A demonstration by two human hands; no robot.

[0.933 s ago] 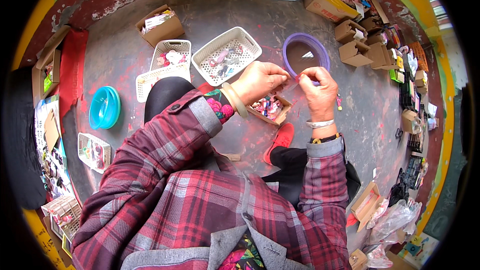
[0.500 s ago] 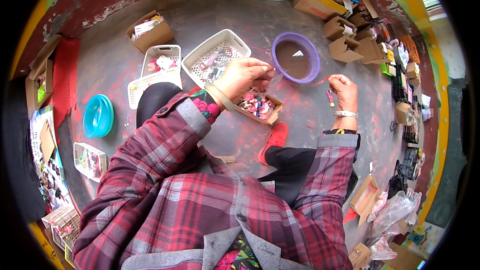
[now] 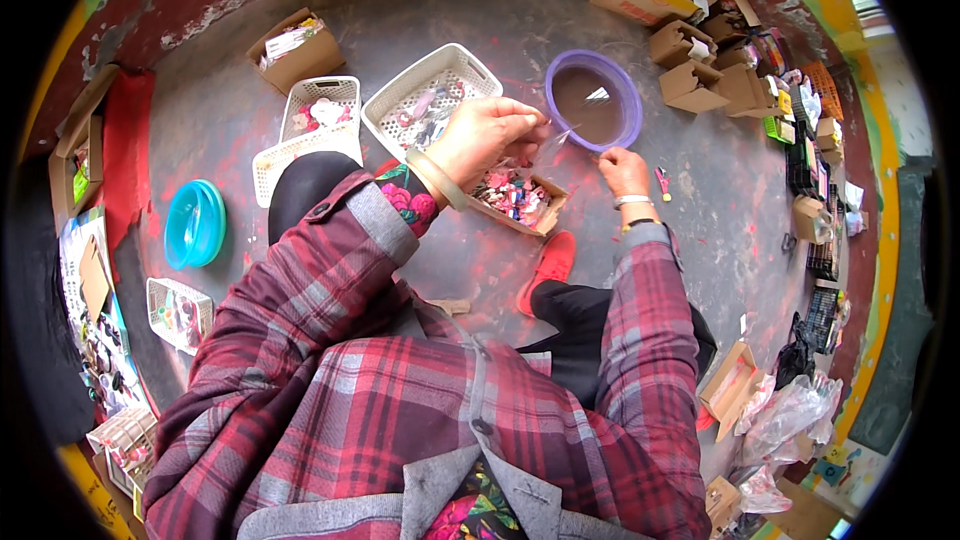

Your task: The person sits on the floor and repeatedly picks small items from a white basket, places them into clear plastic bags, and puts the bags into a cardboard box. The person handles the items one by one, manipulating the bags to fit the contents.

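My left hand is closed in a pinch on a small clear plastic bag, held above the cardboard box. That open box holds many small pink, red and white pieces. To its right, my right hand is closed with the fingertips pressed together, close to the near rim of the purple basin. Whatever those fingertips hold is too small to make out. Beyond my left hand stands a white basket with small packaged items in it. A pink-and-yellow small tool lies on the floor beside my right hand.
Left are two more white baskets, a cardboard box and teal basins. Cartons and small goods line the right wall. Clear plastic bags lie lower right. My red shoe is on the floor below the box of pieces.
My right hand has moved left, toward my left hand and the box, its fingers still closed. My left hand stays almost in place with the plastic bag.
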